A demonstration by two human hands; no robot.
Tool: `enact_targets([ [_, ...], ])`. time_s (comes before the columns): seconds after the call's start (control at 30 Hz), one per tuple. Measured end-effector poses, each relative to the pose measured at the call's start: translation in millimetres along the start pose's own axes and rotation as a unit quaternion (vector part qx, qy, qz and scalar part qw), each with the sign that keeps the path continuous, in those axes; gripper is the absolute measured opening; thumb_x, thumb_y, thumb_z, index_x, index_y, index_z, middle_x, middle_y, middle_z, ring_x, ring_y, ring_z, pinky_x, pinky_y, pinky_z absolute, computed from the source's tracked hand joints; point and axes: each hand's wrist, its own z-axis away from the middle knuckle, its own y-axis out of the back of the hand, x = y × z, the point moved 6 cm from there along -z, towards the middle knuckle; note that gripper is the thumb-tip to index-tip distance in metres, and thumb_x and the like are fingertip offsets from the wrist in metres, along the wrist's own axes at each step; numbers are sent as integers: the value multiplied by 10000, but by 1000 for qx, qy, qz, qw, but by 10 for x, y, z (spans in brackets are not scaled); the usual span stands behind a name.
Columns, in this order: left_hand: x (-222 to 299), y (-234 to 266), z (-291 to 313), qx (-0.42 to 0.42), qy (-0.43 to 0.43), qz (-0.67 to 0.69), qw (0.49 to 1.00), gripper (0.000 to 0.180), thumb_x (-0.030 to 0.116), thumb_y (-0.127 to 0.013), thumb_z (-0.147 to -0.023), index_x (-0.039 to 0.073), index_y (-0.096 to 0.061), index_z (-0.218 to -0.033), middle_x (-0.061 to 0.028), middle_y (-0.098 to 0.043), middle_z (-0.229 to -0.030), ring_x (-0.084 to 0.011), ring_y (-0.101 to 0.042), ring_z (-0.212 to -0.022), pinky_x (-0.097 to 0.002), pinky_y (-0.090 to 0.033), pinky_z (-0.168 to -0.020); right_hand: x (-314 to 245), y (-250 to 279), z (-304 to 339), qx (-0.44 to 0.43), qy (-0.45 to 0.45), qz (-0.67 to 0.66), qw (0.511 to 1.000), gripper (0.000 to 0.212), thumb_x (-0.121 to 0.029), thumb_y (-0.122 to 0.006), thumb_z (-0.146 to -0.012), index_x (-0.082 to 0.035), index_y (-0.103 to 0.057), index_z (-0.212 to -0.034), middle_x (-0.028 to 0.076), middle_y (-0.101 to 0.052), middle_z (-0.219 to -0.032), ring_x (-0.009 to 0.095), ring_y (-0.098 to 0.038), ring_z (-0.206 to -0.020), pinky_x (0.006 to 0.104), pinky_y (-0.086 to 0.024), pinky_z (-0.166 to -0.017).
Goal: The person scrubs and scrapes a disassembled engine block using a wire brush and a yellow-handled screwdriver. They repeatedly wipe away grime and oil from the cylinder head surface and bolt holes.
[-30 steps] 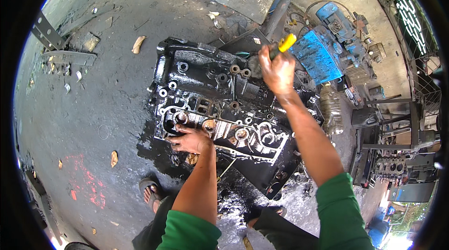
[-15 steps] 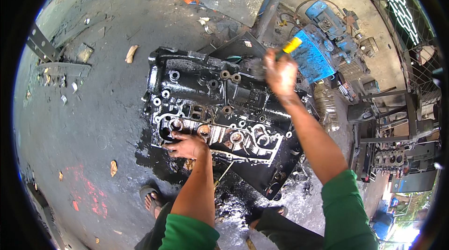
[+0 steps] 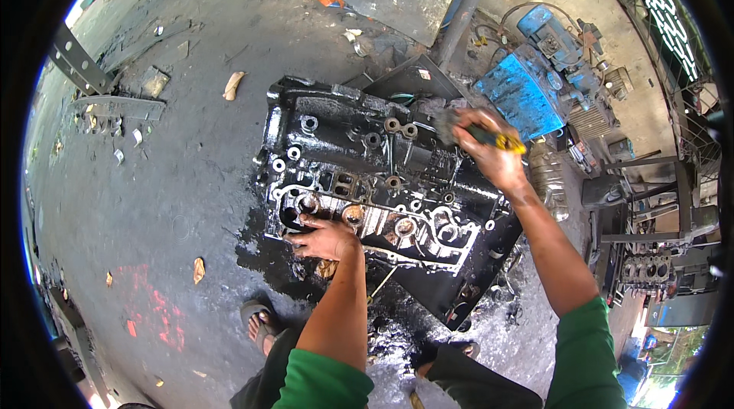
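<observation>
A black, oily engine block [image 3: 359, 164] lies on its side, with a bare metal face along its near side. My left hand [image 3: 330, 241] rests on the near left edge of that face, fingers stretched out and apart beside a round opening. Closed around a yellow-and-black handle, my right hand [image 3: 493, 150] holds a brush [image 3: 446, 128] over the far right part of the block. The brush's grey head is blurred and seems to touch the black surface or hover close to it.
Under the block lies a dark, oil-wet sheet [image 3: 428, 298]. A thin rod [image 3: 382, 284] sticks out at the near side. Blue machinery [image 3: 520, 92] stands at the far right, near a metal frame [image 3: 634, 202]. Dry leaves [image 3: 199, 270] and scraps dot the floor.
My right hand has moved right and nearer, its brush swinging down toward the block's surface. The whole view has shifted slightly; my left hand keeps its place on the block.
</observation>
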Motion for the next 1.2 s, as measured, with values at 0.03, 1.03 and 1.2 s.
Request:
enact_targets([
  [0.03,-13,-6,-7,-2,4,6,1000,829,656,-313,-980,55,-184,-1537,-378,-261,-1447,-514,-394,-1312,-574,-408,-1044,-20,-126,-39,-28,-42,-70,996,249,-145,-762,-853,-85,-696,-1086,73,-717,-1042,186,-705,-932,316,-556,-839],
  [1.03,11,-9,1,25,-2,-5,1000,775,625,-317,-992,78,-198,-1528,-346,-373,-1315,-504,-520,-1174,-568,-476,-973,-239,-329,-494,-167,158,-11,973,227,-218,-735,-865,-109,-703,-1062,90,-723,-1071,274,-699,-962,382,-568,-846],
  [1.2,16,-15,24,19,-4,-16,1000,796,634,-311,-988,64,-190,-1531,-338,-338,-1373,-502,-488,-1211,-576,-452,-996,-189,29,-108,-231,116,47,965,210,-143,-727,-860,-76,-701,-1057,107,-721,-1086,283,-696,-986,387,-565,-851],
])
